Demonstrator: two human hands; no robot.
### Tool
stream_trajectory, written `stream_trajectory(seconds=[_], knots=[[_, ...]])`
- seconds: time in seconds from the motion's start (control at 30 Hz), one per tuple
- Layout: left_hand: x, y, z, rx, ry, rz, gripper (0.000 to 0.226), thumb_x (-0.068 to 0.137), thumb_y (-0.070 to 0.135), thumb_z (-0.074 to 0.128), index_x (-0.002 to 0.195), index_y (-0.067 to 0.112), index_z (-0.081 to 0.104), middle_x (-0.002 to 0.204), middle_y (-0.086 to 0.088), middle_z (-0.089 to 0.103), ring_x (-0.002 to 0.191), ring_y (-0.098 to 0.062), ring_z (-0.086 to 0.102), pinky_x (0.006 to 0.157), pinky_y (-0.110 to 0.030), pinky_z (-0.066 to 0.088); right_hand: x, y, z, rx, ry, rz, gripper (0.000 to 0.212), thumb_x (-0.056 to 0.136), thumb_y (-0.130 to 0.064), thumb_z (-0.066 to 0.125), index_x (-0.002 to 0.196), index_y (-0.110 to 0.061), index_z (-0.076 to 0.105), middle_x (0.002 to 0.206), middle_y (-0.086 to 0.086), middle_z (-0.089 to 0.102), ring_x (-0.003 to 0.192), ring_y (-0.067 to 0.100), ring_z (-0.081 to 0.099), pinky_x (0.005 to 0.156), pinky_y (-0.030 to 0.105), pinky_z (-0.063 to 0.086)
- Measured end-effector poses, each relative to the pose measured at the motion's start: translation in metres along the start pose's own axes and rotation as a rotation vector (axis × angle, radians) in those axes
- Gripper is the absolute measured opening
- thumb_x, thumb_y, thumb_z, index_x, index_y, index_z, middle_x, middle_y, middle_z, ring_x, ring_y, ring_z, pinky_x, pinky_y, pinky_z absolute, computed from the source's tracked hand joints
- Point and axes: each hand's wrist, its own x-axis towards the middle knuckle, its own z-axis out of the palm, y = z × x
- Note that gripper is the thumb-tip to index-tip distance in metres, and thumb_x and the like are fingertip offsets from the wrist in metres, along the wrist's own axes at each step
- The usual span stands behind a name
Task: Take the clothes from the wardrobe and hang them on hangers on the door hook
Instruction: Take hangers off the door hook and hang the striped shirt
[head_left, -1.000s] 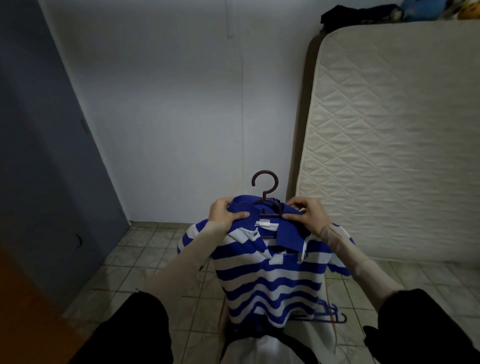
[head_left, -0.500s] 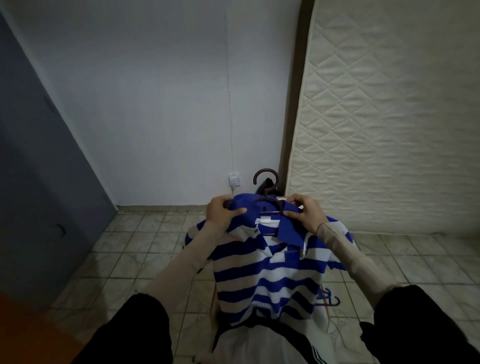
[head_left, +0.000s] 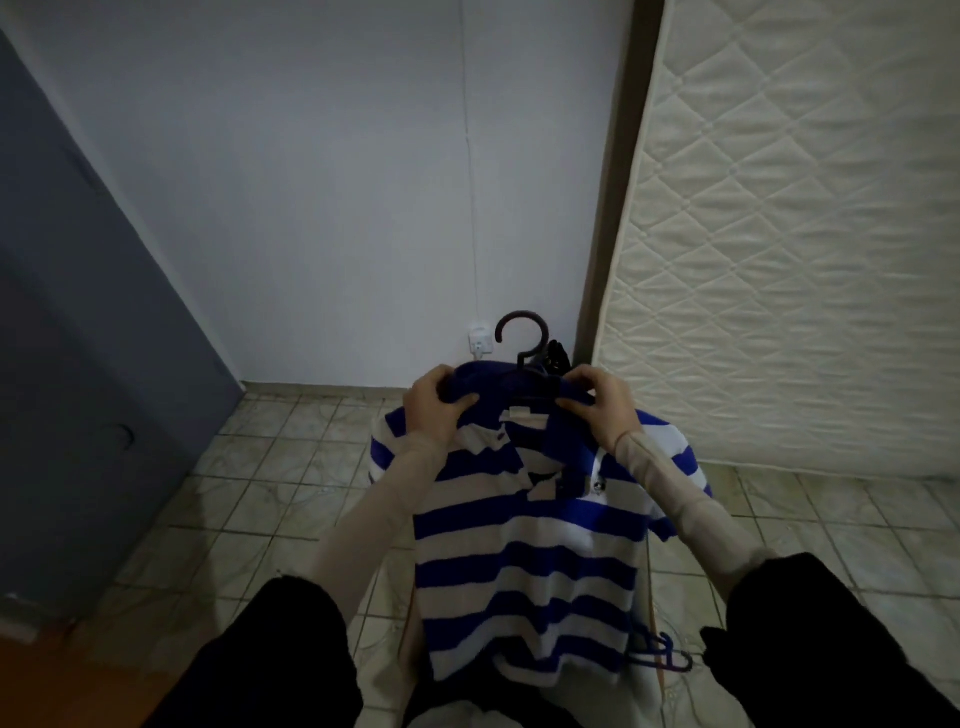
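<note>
Tiled floor; both hands' grip round shirt (head_left: 524, 545)

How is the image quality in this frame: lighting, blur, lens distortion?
Head view: dim, bluish light, no glare; the grey door is murky. Wide-angle bowing bends the mattress edge. Slight softness throughout, yet the striped polo shirt, the hanger hook, the left hand and the right hand read clearly.
</note>
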Motion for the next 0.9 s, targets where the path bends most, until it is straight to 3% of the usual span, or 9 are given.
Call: stream_trajectory(seconds=[0.13,0.27,0.37,0.6,0.73,0.9], knots=[[0.03,-0.003,0.016,0.007,0.038,-0.039,0.029,0.072,0.008,0.075,0.097,-0.001,0.062,0.099,-0.016,0.067,0.092,-0.028,0.061,0.081,-0.033,0.049,0.033,0.012,0.007,-0.023,0.003,0.028,0.022,0.078,-0.001,0.067,0.099,0.001,0.062,0.097,0.011,0.062,0.087,0.013,0.05,0.066,-0.004,0.033],[0.05,-0.014,0.037,-0.036,0.025,-0.095,0.028,0.073,0.006,0.073,0.098,0.001,0.061,0.101,-0.016,0.066,0.097,-0.03,0.06,0.087,-0.037,0.05,0.054,0.033,0.014,-0.053,-0.007,0.054,0.023,0.079,-0.003,0.067,0.1,0.0,0.062,0.098,0.012,0.062,0.086,0.012,0.049,0.063,0.007,0.032],[0.062,-0.021,0.051,-0.034,0.014,-0.105,0.033,0.075,0.006,0.072,0.105,0.001,0.06,0.106,-0.015,0.065,0.1,-0.027,0.059,0.088,-0.032,0.048,0.066,0.048,0.019,-0.061,-0.005,0.069,0.022,0.079,-0.003,0.067,0.1,-0.001,0.061,0.099,0.014,0.063,0.086,0.013,0.048,0.063,0.011,0.031],[0.081,-0.037,0.072,-0.03,-0.057,-0.14,0.043,0.075,0.003,0.072,0.116,0.002,0.057,0.118,-0.014,0.061,0.111,-0.025,0.055,0.087,-0.022,0.04,0.082,0.08,0.029,-0.094,-0.037,0.1,0.019,0.077,-0.004,0.068,0.095,-0.001,0.062,0.093,0.016,0.063,0.089,0.028,0.056,0.072,0.023,0.034],[0.083,-0.051,0.079,-0.016,-0.115,-0.168,0.046,0.075,0.0,0.071,0.118,0.004,0.056,0.12,-0.013,0.06,0.114,-0.023,0.054,0.087,-0.018,0.039,0.081,0.093,0.037,-0.125,-0.085,0.154,0.022,0.078,-0.004,0.068,0.098,-0.001,0.061,0.098,0.017,0.065,0.091,0.026,0.058,0.077,0.024,0.038],[0.076,-0.064,0.08,0.083,-0.187,-0.111,0.052,0.077,0.003,0.07,0.125,0.005,0.051,0.126,-0.013,0.057,0.119,-0.024,0.052,0.097,-0.024,0.04,0.078,0.097,0.041,-0.189,-0.17,0.243,0.03,0.077,-0.008,0.07,0.104,-0.007,0.058,0.1,0.013,0.065,0.093,0.027,0.06,0.086,0.035,0.046]])
